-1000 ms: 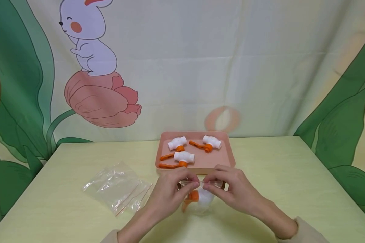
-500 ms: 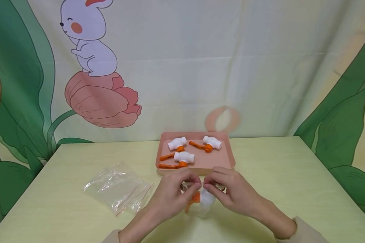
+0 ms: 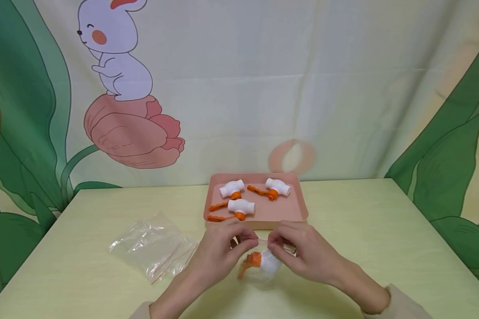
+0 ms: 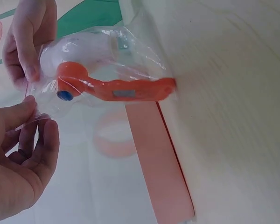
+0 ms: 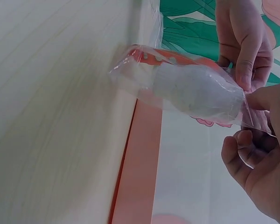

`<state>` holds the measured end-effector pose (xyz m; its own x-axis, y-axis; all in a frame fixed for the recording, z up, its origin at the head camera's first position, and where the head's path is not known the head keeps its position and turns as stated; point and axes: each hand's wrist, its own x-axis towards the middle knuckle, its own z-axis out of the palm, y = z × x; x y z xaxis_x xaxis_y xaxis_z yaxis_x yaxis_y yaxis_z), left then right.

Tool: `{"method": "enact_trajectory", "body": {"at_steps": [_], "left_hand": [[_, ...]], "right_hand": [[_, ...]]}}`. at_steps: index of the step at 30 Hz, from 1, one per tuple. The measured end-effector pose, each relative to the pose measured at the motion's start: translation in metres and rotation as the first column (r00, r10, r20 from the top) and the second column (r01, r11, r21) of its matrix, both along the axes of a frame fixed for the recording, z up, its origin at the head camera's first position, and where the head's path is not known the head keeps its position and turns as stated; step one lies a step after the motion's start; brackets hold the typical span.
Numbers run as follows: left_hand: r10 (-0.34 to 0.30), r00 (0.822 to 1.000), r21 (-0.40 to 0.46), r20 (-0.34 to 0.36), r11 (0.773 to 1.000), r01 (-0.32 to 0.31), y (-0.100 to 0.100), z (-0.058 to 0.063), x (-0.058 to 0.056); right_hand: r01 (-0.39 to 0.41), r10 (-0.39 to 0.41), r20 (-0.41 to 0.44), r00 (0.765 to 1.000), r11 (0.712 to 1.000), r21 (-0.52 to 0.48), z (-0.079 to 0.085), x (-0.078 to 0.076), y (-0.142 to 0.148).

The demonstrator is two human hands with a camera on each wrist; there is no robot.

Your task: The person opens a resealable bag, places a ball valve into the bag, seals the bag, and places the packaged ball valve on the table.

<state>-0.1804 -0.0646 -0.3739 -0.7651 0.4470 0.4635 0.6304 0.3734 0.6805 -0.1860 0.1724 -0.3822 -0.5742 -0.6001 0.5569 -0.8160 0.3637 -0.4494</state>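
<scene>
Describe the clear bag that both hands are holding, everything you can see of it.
The clear bag is thin, crinkled transparent plastic. It holds one white valve with an orange lever handle. The left hand and right hand pinch its top edge, just in front of the pink tray; its bottom appears to rest on the table.

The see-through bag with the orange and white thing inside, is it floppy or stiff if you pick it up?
Probably floppy: the clear bag wrinkles and sags around the white and orange valve. The valve looks like hard plastic, so it likely keeps its shape. The film looks shiny, maybe slippery; both hands pinch its top edge.
</scene>
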Motion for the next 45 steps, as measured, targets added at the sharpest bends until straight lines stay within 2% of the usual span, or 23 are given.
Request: {"method": "enact_trajectory", "body": {"at_steps": [6,14,20,27,35,40,45], "left_hand": [[-0.007,0.999,-0.005,0.043,1.000,0.007,0.000,0.000,0.000],[-0.005,0.999,-0.014,0.050,1.000,0.006,0.001,0.000,0.002],[0.006,0.998,-0.016,0.063,1.000,-0.006,0.001,0.000,0.002],[0.007,0.999,-0.014,0.049,1.000,-0.006,0.002,0.000,0.003],[-0.004,0.996,0.007,0.086,1.000,0.004,0.003,0.001,0.003],[-0.015,0.995,0.029,0.094,1.000,0.012,0.003,0.001,0.004],[-0.018,0.994,0.073,0.104,0.997,0.011,0.004,0.001,0.005]], "right_hand": [[0.015,-0.015,0.022,1.000,1.000,0.009,-0.003,0.000,-0.001],[-0.030,0.030,-0.063,0.998,0.999,0.012,-0.004,-0.002,-0.003],[-0.041,0.043,-0.063,0.997,0.999,0.031,-0.003,-0.002,-0.002],[-0.005,0.006,-0.031,1.000,0.999,0.046,-0.003,-0.002,0.001],[0.030,-0.030,-0.009,1.000,0.999,-0.026,-0.001,-0.003,0.006],[0.052,-0.050,0.046,0.998,0.997,-0.052,-0.003,-0.005,0.010],[0.132,-0.121,0.136,0.983,0.989,-0.074,-0.006,-0.004,0.014]]}}
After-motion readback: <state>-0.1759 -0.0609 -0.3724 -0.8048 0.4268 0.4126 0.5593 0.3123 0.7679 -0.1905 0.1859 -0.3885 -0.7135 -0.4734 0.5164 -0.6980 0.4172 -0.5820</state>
